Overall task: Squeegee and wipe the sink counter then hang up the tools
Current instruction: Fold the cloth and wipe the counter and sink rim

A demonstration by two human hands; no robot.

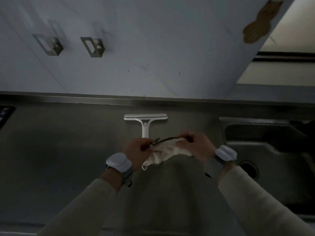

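Observation:
A white squeegee (pixel 145 120) lies flat on the steel counter (pixel 68 142), blade toward the wall, handle pointing at me. Just in front of its handle I hold a white cloth (pixel 167 153) with a dark edge stretched between both hands. My left hand (pixel 136 151) pinches the cloth's left end. My right hand (pixel 196 147) pinches the right end. The cloth hangs a little above the counter, with a small loop dangling below it.
Two metal hooks (pixel 51 44) (pixel 93 46) are fixed on the wall at the upper left. The sink basin (pixel 265 150) with its drain (pixel 249 168) lies to the right. A brown cat-shaped cutout (pixel 259 21) is stuck high on the wall at the right.

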